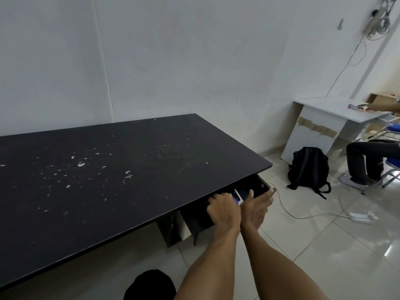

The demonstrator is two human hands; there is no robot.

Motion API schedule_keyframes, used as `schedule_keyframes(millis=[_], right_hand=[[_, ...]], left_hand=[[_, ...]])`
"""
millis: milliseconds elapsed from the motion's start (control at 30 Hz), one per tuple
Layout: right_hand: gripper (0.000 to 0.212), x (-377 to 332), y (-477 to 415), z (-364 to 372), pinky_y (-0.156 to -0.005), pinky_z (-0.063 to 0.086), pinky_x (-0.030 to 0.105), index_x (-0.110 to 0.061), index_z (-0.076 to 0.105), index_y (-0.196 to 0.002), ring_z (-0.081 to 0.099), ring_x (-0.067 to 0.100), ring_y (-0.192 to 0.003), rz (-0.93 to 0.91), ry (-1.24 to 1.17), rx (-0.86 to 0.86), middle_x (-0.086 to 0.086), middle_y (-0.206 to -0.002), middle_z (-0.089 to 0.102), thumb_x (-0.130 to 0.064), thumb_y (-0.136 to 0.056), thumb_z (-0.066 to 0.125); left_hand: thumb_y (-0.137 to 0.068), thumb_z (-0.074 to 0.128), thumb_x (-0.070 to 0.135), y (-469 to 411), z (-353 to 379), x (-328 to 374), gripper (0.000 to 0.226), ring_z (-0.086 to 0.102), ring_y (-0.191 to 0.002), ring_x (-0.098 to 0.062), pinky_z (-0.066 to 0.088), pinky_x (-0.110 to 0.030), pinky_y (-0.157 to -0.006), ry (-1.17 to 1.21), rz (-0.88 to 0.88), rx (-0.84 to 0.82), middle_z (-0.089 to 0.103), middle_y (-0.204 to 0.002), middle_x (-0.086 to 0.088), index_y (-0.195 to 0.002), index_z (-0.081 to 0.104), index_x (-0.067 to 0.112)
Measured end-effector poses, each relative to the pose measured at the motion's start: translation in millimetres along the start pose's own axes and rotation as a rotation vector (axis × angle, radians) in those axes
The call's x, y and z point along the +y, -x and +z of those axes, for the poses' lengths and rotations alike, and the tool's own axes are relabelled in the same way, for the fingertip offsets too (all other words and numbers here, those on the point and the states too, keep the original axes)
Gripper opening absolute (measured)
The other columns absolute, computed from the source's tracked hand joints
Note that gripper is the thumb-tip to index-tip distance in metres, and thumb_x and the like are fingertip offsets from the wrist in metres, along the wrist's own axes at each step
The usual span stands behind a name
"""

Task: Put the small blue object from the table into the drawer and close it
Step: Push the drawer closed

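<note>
While the left hand [224,210] reaches down into the open drawer [253,187] with its fingers curled, the small blue object [236,199] shows only as a sliver of blue and white just past its knuckles — inside the drawer, under the lip of the tabletop [108,169]. That grip looks closed around the object, though the back of the hand hides the contact, so I cannot tell whether it is gripped or already let go. The visible strip seems to run front to back, along the drawer's depth. The right hand [256,207] lies just beside it, flat and spread wide, holding nothing, fingers along the drawer's front edge — the nearer hand for the push shut. Everything here is hard and flat: matte black board, the tabletop scuffed with pale flecks, the drawer a plain dark box; the object looks smooth and rigid.
</note>
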State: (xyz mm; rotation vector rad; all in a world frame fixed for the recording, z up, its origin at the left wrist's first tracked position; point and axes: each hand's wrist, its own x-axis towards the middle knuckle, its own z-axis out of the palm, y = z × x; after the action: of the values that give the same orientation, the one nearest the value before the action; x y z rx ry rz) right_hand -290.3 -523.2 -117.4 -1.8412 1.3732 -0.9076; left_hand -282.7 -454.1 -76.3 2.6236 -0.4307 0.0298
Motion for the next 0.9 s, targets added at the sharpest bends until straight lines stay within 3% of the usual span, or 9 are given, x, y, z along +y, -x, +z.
schedule_keyframes(millis=[67, 133, 200, 267, 300, 367, 500, 667, 900], right_hand=[[0.063, 0, 13, 0, -0.093, 0.044, 0.051, -0.008, 0.021, -0.152, 0.053, 0.046, -0.12, 0.161, -0.129, 0.03, 0.027, -0.147, 0.041, -0.045, -0.103, 0.033], [0.064, 1, 19, -1, -0.093, 0.046, 0.049, -0.003, 0.045, -0.137, 0.059, 0.043, -0.112, 0.377, -0.169, 0.008, 0.026, -0.128, 0.059, -0.051, -0.102, 0.023], [0.072, 6, 19, -1, -0.091, 0.051, 0.051, -0.001, 0.059, -0.126, 0.062, 0.042, -0.106, 0.597, -0.255, -0.078, 0.025, -0.12, 0.063, -0.055, -0.1, 0.019], [0.062, 8, 19, -3, -0.074, 0.059, 0.047, -0.003, 0.062, -0.123, 0.066, 0.04, -0.099, 0.72, -0.429, -0.171, 0.022, -0.116, 0.066, -0.051, -0.098, 0.032], [0.054, 9, 18, -4, -0.062, 0.058, 0.041, -0.004, 0.064, -0.119, 0.068, 0.038, -0.091, 0.747, -0.484, -0.194, 0.02, -0.112, 0.068, -0.046, -0.095, 0.04], [0.038, 8, 17, -11, -0.055, 0.054, 0.036, -0.003, 0.065, -0.111, 0.07, 0.035, -0.083, 0.78, -0.565, -0.213, 0.019, -0.108, 0.069, -0.032, -0.09, 0.051], [0.024, 7, 17, -11, -0.074, 0.061, 0.039, -0.005, 0.062, -0.102, 0.07, 0.031, -0.084, 0.813, -0.729, -0.201, 0.017, -0.114, 0.067, -0.024, -0.089, 0.064], [0.038, -9, 8, 7, -0.083, 0.06, 0.036, -0.006, 0.063, -0.127, 0.068, 0.034, -0.104, 0.663, -0.758, -0.247, 0.015, -0.123, 0.062, -0.014, -0.091, 0.068], [0.037, -21, -1, 34, -0.091, 0.058, 0.038, -0.01, 0.062, -0.131, 0.069, 0.031, -0.103, 0.577, -0.746, -0.311, 0.014, -0.127, 0.064, -0.01, -0.094, 0.062]], left_hand=[[-0.098, 0.047, 0.04, 5, -13, -3, 0.042, 0.068, -0.066, -0.019, 0.041, -0.028, -0.051, 0.043, 0.115, 0.107, 0.071, -0.075, -0.004, -0.078, 0.073, 0.013], [-0.096, 0.049, 0.041, 1, -26, -15, 0.049, 0.061, -0.044, -0.017, 0.036, -0.023, -0.04, 0.066, 0.257, 0.275, 0.065, -0.054, 0.0, -0.059, 0.067, 0.015], [-0.097, 0.044, 0.04, -17, -42, -34, 0.046, 0.063, -0.055, -0.02, 0.048, -0.027, -0.046, 0.08, 0.336, 0.369, 0.069, -0.064, -0.003, -0.068, 0.069, 0.014], [-0.095, 0.042, 0.045, -39, -64, -61, 0.042, 0.063, -0.087, -0.026, 0.052, -0.038, -0.071, -0.004, 0.264, 0.38, 0.071, -0.095, -0.008, -0.095, 0.07, 0.013], [-0.093, 0.041, 0.05, -50, -75, -77, 0.047, 0.059, -0.103, -0.028, 0.047, -0.045, -0.087, -0.074, 0.193, 0.334, 0.067, -0.112, -0.01, -0.109, 0.067, 0.014], [-0.089, 0.036, 0.063, -67, -97, -113, 0.063, 0.042, -0.129, -0.034, 0.024, -0.058, -0.107, -0.166, 0.062, 0.181, 0.049, -0.143, -0.011, -0.133, 0.054, 0.021], [-0.086, 0.026, 0.076, -84, -111, -158, 0.08, 0.002, -0.148, -0.038, 0.001, -0.069, -0.111, -0.179, -0.111, -0.137, 0.005, -0.163, -0.01, -0.153, 0.017, 0.033], [-0.086, 0.016, 0.077, -86, -101, -161, 0.08, -0.009, -0.148, -0.039, -0.005, -0.072, -0.109, -0.225, -0.099, -0.115, -0.005, -0.163, -0.01, -0.154, 0.009, 0.035], [-0.086, 0.014, 0.075, -91, -96, -162, 0.079, -0.01, -0.147, -0.04, -0.006, -0.072, -0.109, -0.24, -0.105, -0.08, -0.005, -0.163, -0.012, -0.154, 0.008, 0.035]])
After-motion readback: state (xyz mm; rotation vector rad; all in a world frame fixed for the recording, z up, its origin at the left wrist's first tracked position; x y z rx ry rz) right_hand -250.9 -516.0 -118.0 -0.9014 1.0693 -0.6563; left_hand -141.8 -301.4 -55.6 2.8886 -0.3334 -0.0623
